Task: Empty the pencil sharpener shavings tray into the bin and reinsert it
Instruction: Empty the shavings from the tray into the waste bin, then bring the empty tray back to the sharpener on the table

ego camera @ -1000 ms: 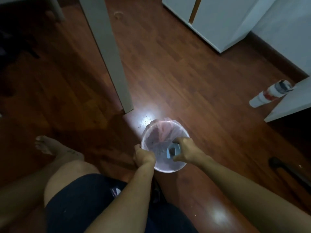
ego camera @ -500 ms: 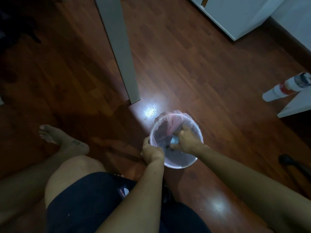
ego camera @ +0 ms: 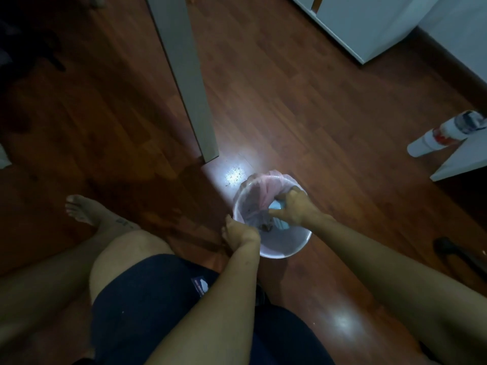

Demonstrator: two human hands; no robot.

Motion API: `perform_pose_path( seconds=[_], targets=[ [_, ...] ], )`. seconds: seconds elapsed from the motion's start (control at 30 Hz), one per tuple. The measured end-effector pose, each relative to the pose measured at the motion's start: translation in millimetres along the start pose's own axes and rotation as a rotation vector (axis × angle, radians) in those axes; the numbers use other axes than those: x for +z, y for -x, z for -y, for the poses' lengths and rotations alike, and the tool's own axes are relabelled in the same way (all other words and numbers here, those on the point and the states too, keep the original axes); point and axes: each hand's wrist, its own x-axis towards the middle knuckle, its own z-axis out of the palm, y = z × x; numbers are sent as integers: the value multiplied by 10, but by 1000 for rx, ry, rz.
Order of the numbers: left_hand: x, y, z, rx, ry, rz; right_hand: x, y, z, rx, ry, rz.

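I steadied the bin [ego camera: 274,248] by its rim in my left hand [ego camera: 241,231], while my right hand [ego camera: 296,209] kept its grip closed on the tray [ego camera: 278,206] above the opening, tipping shavings out. Next, I judged, came refitting it.

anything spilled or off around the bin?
Yes: small dark specks lie on the floor just beyond the bin, in the bright patch near the table leg. They may be shavings that missed; too small to tell. The right hand holds the pale blue tray over the bin; the left hand grips its rim.
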Motion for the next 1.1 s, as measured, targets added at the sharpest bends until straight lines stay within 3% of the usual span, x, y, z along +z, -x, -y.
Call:
perform_pose_path(
  seconds=[0.23, 0.43, 0.63, 0.87, 1.1],
  targets=[
    [-258, 251, -210, 149, -222, -38, -364, 153, 196, 46, -15, -26],
    [-681, 584, -616, 359, -349, 69, -889, 500, 602, -20, -76, -117],
    [-1334, 1085, -1311, 546, -398, 32, -1731, 1047, 1230, -131, -91, -343],
    [-2356, 1973, -2067, 829, -390, -97, -2787, 1785, 2049, -289, -122, -586],
    [-3693, 2773, -2452, 1022, -352, -307, -3404, 2329, 3097, -462, -314, -681]
  ],
)
